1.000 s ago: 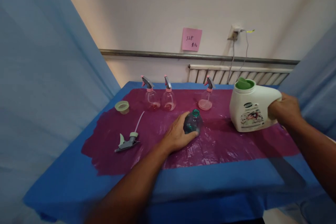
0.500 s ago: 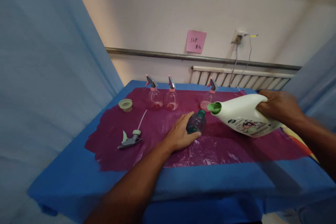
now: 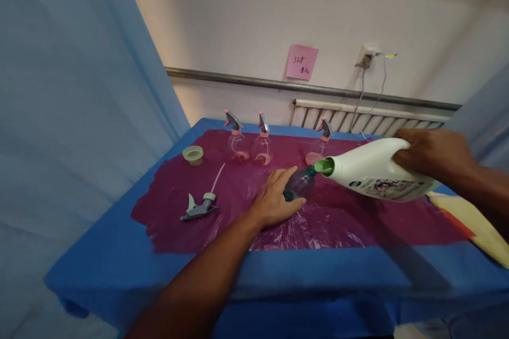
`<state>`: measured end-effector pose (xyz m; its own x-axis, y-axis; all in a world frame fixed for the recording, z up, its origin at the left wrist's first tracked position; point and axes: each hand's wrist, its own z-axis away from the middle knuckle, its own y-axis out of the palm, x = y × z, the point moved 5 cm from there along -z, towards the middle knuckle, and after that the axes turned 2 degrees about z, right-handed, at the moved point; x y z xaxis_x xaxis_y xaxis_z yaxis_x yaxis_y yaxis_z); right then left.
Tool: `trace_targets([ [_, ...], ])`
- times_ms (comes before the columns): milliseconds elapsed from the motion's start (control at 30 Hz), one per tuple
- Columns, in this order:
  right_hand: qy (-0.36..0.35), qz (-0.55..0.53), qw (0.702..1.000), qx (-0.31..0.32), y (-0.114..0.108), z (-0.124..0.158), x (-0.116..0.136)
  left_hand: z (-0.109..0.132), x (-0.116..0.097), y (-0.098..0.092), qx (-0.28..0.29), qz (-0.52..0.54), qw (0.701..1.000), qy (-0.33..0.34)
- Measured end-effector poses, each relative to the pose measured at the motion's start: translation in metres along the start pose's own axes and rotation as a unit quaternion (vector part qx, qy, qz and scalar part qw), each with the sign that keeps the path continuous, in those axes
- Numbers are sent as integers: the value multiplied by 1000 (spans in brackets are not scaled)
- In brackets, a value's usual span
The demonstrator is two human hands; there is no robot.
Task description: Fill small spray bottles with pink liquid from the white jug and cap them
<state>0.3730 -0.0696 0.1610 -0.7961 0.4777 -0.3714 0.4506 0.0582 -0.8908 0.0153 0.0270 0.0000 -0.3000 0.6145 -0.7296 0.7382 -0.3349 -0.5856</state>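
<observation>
Detergent jug (image 3: 374, 172), white with a green spout (image 3: 324, 166), lies tipped nearly flat in my right hand (image 3: 431, 153), which is wrapped tight round its handle end. The spout sits right at the mouth of the small clear bottle (image 3: 301, 184). My left hand (image 3: 274, 202) curls around that bottle's lower half, holding it on the purple sheet (image 3: 238, 222). A loose spray head (image 3: 198, 207) lies well off to my left.

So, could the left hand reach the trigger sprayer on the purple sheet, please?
Probably yes: the trigger sprayer lies left of the left hand on bare purple sheet, nothing between. But that hand grips the small bottle at the white jug's spout, so it must let go first.
</observation>
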Motion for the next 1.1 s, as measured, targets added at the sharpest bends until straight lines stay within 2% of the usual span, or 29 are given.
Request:
trace_targets([
  [500, -23, 20, 997, -69, -23, 1, -2, 2, -2, -1, -9, 3, 1000, 13],
  [1100, -47, 43, 994, -84, -32, 2, -3, 2, 0, 1, -7, 10, 1000, 22],
])
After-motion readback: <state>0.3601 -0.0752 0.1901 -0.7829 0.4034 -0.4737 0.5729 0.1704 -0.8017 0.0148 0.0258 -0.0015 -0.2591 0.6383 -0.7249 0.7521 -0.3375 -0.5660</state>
